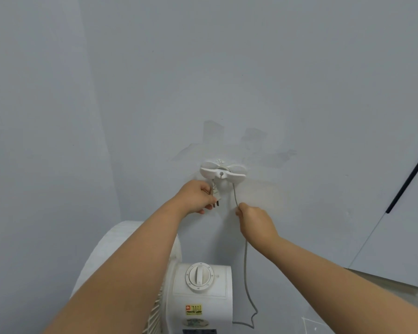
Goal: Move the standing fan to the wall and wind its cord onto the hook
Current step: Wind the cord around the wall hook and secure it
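Observation:
The white standing fan [203, 295] stands below me against the wall, its round dial facing up and its covered head at the left. A white hook [223, 171] is fixed on the wall above it. The grey cord [246, 268] rises from beside the fan's body, passes through my right hand [256, 222], runs up over the hook and comes down on the hook's left side. My left hand [196, 197] holds the white plug [46, 195] just below the hook's left end.
A pale wall fills most of the view, with a corner to the left. A white cupboard door with a dark vertical handle [408, 179] stands at the right. A strip of floor shows at the lower right.

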